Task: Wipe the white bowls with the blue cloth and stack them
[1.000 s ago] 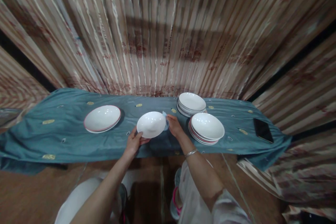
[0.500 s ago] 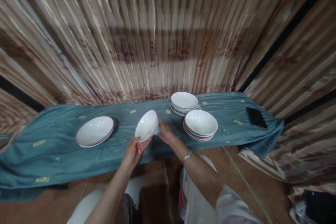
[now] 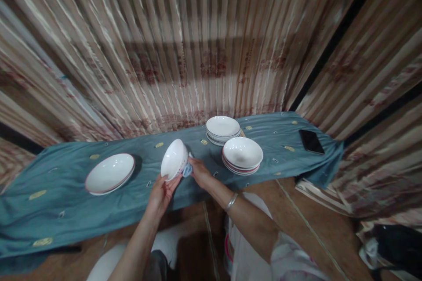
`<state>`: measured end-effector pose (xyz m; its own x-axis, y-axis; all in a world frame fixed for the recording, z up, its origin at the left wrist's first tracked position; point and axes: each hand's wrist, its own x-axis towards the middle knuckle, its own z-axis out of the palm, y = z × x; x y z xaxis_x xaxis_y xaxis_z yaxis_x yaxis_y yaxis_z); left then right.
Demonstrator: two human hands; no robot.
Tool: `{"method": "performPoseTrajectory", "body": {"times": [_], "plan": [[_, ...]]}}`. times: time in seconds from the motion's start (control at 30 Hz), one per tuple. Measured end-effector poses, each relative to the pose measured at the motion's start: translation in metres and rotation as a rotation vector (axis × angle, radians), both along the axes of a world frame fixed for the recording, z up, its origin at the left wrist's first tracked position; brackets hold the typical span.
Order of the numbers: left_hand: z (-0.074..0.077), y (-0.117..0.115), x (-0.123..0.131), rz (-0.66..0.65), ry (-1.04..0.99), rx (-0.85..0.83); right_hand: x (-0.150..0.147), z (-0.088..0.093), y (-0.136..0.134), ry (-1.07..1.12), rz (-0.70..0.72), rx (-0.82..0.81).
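A small white bowl (image 3: 173, 158) with a patterned outside is tilted up above the table, its hollow facing left. My left hand (image 3: 162, 194) grips it at the lower rim, thumb by the inside and fingers beneath. Against the bowl's outer right side is a light blue cloth (image 3: 187, 169), bunched in my right hand (image 3: 198, 173), whose fingers are closed round it. On the left lies a red-rimmed white dish (image 3: 110, 173). Just right of my right hand stands a stack of white bowls (image 3: 243, 153), and behind that a stack of white plates (image 3: 223, 127).
A blue-green cloth with yellow motifs covers the long narrow table (image 3: 184, 197). A black phone (image 3: 311, 141) lies near its right end. Patterned curtains (image 3: 191, 52) hang behind and at the sides. Tiled floor shows below the front edge, with a dark bag (image 3: 398, 246) at lower right.
My right hand and the cloth have drawn slightly down and away from the bowl's side, so more of the cloth shows. The left hand still grips the bowl. The whole view has shifted a little.
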<state>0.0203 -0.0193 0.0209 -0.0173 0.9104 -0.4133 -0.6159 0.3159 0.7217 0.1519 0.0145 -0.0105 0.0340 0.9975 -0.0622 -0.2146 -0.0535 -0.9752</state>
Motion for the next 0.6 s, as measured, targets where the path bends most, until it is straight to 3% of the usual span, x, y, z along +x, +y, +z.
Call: {"method": "performPoseTrajectory", "body": {"times": [0.1, 0.27, 0.47, 0.6], "plan": [[0.006, 0.002, 0.002, 0.028, -0.015, -0.015, 0.007, 0.010, -0.007, 0.072, -0.050, -0.041], [0.019, 0.005, 0.008, 0.087, -0.060, -0.099, 0.025, 0.029, -0.014, -0.023, -0.105, 0.005], [0.035, 0.002, 0.026, 0.055, -0.073, -0.095, 0.057, 0.048, -0.018, -0.174, -0.228, 0.157], [0.044, -0.002, 0.042, -0.001, -0.077, -0.071, 0.084, 0.070, -0.019, -0.062, -0.309, 0.273]]}}
